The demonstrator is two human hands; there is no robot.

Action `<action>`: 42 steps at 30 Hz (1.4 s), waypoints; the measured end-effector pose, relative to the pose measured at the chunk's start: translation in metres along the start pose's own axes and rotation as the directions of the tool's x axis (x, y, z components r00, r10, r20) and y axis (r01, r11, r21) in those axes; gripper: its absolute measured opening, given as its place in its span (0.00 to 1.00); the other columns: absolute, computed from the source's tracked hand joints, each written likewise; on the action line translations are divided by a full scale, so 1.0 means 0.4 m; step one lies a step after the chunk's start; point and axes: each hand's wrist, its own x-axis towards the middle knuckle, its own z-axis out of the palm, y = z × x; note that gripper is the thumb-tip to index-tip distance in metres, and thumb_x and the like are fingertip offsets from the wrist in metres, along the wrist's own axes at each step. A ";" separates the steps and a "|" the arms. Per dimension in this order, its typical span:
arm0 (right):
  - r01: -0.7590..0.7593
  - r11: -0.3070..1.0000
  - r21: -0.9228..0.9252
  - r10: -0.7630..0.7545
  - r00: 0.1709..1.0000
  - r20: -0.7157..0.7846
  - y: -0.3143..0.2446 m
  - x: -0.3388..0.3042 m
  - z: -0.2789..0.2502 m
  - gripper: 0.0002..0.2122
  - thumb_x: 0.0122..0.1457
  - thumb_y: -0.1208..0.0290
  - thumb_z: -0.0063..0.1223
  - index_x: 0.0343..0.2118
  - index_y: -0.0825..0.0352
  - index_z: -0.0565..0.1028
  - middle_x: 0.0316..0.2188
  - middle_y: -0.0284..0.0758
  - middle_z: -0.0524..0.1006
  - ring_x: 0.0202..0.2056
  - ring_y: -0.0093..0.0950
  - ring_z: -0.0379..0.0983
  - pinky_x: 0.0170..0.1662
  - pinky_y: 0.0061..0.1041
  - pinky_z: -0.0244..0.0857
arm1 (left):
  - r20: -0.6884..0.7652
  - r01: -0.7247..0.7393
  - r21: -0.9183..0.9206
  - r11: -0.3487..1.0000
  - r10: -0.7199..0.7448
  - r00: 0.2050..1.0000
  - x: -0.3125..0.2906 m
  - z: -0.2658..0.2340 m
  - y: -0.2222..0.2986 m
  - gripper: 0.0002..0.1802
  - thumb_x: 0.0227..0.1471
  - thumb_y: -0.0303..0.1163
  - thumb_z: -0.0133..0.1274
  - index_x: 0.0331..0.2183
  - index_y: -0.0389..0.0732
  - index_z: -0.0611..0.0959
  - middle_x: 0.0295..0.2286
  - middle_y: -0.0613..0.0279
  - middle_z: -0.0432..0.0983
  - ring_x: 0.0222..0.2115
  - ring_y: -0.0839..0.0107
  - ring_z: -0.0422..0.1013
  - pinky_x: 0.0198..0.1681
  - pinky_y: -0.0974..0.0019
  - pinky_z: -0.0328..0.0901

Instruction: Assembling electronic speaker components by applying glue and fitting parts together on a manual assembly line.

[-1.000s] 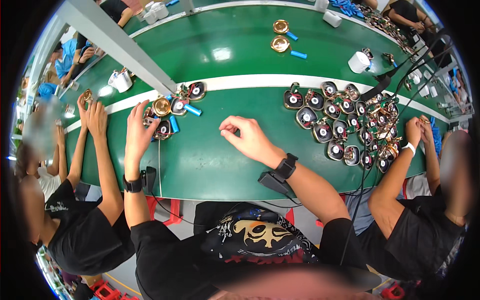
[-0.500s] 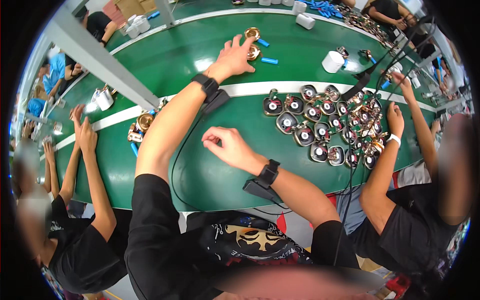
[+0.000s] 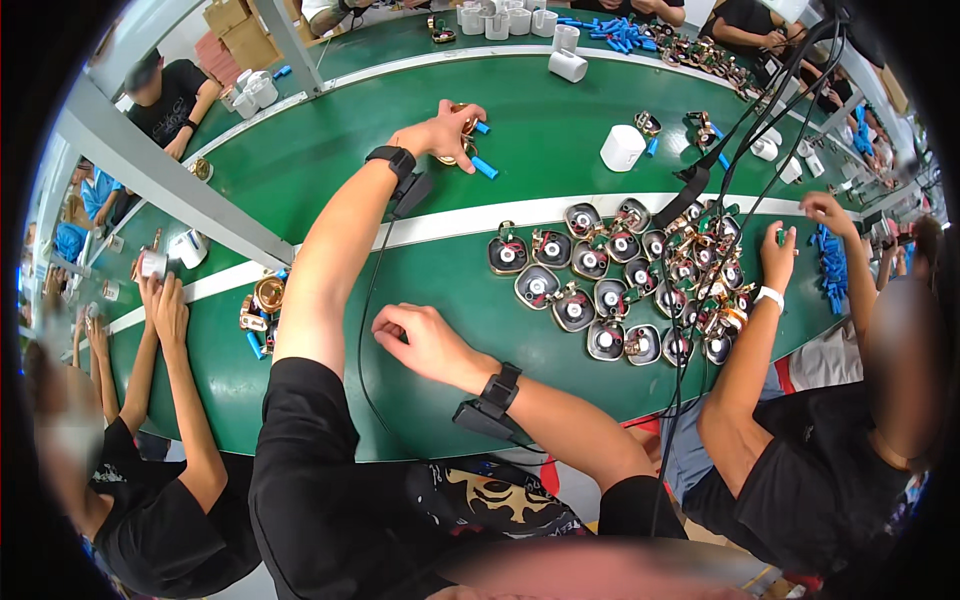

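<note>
Across the white strip on the green table, my left hand has its thumb and fingers curled round two copper-coloured round parts, mostly hidden under the palm. A blue cylinder sticks out beside the thumb, and another blue cylinder shows by the fingertips. My right hand hovers over the near side of the table, loosely closed, with nothing visible in it. To its right lies a cluster of dark cup-shaped housings with round white centres and wires. Both wrists wear black straps with small boxes.
Copper-coloured assemblies lie left of my left forearm. Dark cables hang over the housings. A white cup-shaped shell stands beyond the strip. A slanted grey post rises at left. Co-workers' hands work close by on both sides.
My left hand has closed round the copper-coloured parts and drawn them slightly toward me, blue cylinders with them. My right hand stays curled near the same spot. The whole view has shifted.
</note>
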 end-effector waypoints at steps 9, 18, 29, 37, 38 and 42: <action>0.013 1.000 -0.021 -0.012 1.000 0.022 0.011 0.003 -0.002 0.03 0.56 0.78 0.54 0.31 0.72 0.75 0.25 0.38 0.78 0.28 0.27 0.77 0.33 0.24 0.71 | -0.147 -0.047 -0.140 0.989 0.027 0.989 -0.132 -0.024 0.002 0.23 0.37 0.31 0.60 0.39 0.45 0.70 0.36 0.57 0.69 0.45 0.54 0.59 0.48 0.54 0.63; -0.017 1.000 0.010 0.018 0.994 -0.110 -0.006 0.011 -0.012 0.04 0.56 0.77 0.54 0.33 0.71 0.76 0.28 0.38 0.78 0.29 0.26 0.77 0.33 0.25 0.70 | -0.032 0.062 -0.186 0.981 -0.070 0.997 -0.574 -0.127 0.141 0.19 0.41 0.28 0.58 0.39 0.43 0.73 0.32 0.60 0.64 0.39 0.62 0.64 0.44 0.63 0.63; 0.231 0.697 -0.679 -0.332 0.943 -0.019 0.013 0.039 -0.014 0.24 0.46 0.76 0.63 0.48 0.65 0.68 0.38 0.37 0.75 0.39 0.33 0.72 0.37 0.29 0.70 | -0.307 -0.117 -0.674 0.729 -0.133 0.942 -0.834 0.091 0.132 0.27 0.36 0.26 0.65 0.42 0.40 0.74 0.43 0.59 0.63 0.42 0.69 0.66 0.45 0.67 0.66; 0.108 0.807 -0.581 -0.151 0.988 -0.026 0.022 0.033 -0.026 0.11 0.49 0.76 0.59 0.37 0.67 0.74 0.37 0.36 0.76 0.35 0.33 0.75 0.35 0.27 0.70 | -0.484 0.000 -0.594 0.805 -0.357 0.799 -0.882 0.087 0.128 0.25 0.43 0.30 0.63 0.44 0.39 0.74 0.46 0.55 0.63 0.46 0.63 0.69 0.47 0.59 0.68; 0.116 0.808 -0.578 -0.155 0.988 -0.020 0.022 0.031 -0.029 0.11 0.49 0.76 0.59 0.37 0.67 0.74 0.37 0.36 0.76 0.35 0.33 0.75 0.35 0.27 0.70 | -0.487 0.004 -0.592 0.806 -0.362 0.795 -0.891 0.083 0.130 0.25 0.43 0.30 0.63 0.44 0.39 0.74 0.46 0.55 0.63 0.46 0.63 0.69 0.47 0.59 0.68; -0.013 0.927 -0.374 -0.066 0.978 -0.197 0.039 0.035 -0.076 0.05 0.56 0.72 0.55 0.29 0.69 0.74 0.36 0.36 0.76 0.28 0.28 0.74 0.30 0.26 0.68 | -0.330 0.203 -0.378 0.903 -0.337 0.882 -0.914 0.054 0.175 0.22 0.45 0.30 0.61 0.44 0.41 0.74 0.47 0.52 0.63 0.43 0.59 0.70 0.45 0.59 0.69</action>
